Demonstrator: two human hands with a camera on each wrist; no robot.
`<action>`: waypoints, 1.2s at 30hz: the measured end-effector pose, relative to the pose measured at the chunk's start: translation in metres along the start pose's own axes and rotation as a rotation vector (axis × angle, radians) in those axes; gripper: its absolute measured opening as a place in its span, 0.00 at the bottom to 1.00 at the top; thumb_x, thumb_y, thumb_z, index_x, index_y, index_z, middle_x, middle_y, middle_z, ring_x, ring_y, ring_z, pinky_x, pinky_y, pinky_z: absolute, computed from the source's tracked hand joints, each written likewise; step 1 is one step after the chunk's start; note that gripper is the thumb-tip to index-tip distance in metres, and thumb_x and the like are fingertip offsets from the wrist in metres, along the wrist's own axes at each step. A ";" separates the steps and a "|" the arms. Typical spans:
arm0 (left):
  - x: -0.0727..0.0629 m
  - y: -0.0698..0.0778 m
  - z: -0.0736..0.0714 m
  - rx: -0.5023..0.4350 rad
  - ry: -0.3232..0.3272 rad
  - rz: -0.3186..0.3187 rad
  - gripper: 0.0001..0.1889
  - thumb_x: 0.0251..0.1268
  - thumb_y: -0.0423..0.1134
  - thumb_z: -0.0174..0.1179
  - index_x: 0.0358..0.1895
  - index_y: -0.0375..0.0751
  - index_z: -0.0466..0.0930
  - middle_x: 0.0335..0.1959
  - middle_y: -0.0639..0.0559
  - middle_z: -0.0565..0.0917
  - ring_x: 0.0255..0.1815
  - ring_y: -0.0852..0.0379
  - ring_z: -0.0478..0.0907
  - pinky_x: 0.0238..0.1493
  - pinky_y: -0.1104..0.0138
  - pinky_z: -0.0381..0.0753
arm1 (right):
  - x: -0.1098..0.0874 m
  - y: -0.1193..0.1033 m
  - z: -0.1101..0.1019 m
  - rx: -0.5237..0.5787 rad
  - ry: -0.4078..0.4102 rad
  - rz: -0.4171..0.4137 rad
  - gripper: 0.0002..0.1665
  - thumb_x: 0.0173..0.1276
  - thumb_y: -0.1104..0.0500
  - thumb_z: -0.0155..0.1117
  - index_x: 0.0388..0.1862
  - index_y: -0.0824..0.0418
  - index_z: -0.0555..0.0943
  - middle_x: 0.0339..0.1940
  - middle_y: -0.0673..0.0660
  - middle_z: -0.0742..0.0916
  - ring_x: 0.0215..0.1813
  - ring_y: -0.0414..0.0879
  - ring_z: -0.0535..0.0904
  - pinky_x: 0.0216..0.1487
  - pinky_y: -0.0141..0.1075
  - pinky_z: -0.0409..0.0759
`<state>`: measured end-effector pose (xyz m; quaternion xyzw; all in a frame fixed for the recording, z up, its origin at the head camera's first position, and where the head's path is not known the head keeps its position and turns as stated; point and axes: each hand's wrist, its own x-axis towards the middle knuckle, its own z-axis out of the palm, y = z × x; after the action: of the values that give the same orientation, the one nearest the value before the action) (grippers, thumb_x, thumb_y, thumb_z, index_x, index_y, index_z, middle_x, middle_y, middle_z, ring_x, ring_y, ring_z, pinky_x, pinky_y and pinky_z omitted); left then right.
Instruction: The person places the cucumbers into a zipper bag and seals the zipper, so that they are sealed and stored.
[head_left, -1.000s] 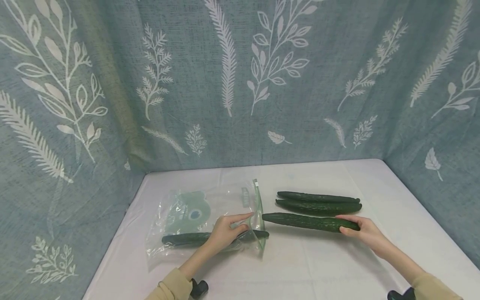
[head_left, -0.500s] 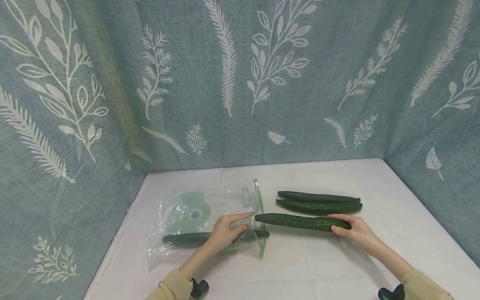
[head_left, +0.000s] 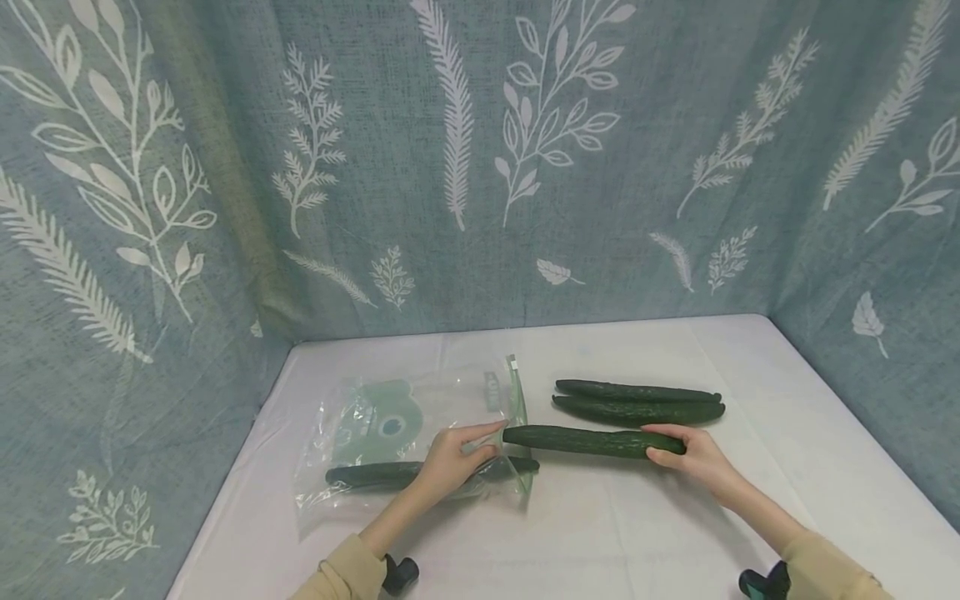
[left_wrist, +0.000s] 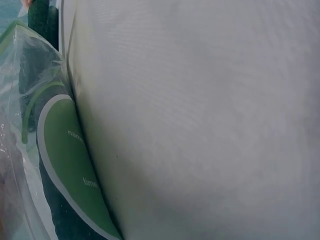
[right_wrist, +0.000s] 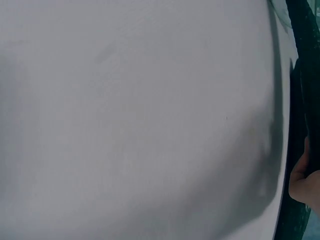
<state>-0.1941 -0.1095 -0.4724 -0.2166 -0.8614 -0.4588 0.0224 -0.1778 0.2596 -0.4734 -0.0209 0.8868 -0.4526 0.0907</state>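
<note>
Fingers (head_left: 663, 430) of the right hand (head_left: 697, 460), well to the right of the clear zip bag (head_left: 457, 400), are curled over a held cucumber (head_left: 577, 442), which is pinched near its right end between them and the thumb. Its other end is pointed at the bag and held at the bag's mouth, close beside the left index fingertip; whether it is let in past the edge cannot be told. On the left hand (head_left: 444, 462), placed at the near right part of the bag, index finger and thumb are spread apart by the mouth; whether any film is pinched there cannot be made out. Inside the bag, along its near side, a bagged cucumber (head_left: 375, 475) is partly covered by that hand, its right end seen at the mouth. To the right of the bag, beyond the held cucumber, two more cucumbers (head_left: 637, 412) are laid side by side on the white surface (head_left: 600, 533). A green label (left_wrist: 70, 160) is printed on the bag, and "time" can be read on it in the left wrist view. Beige sleeves (head_left: 345, 575) are worn, nearer than the bag. Behind the bag, a blue-green curtain (head_left: 375, 167) is hung, patterned with white leaves.
</note>
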 end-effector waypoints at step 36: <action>0.001 0.002 -0.001 -0.006 -0.010 0.006 0.21 0.56 0.37 0.64 0.56 0.47 0.80 0.54 0.50 0.83 0.46 0.54 0.83 0.40 0.72 0.76 | 0.019 -0.023 0.041 0.083 0.002 -0.011 0.30 0.61 0.51 0.69 0.61 0.60 0.76 0.65 0.67 0.75 0.70 0.67 0.62 0.66 0.62 0.60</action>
<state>-0.1940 -0.1089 -0.4703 -0.2214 -0.8595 -0.4603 0.0190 -0.1898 0.2106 -0.4808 -0.0215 0.8673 -0.4894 0.0881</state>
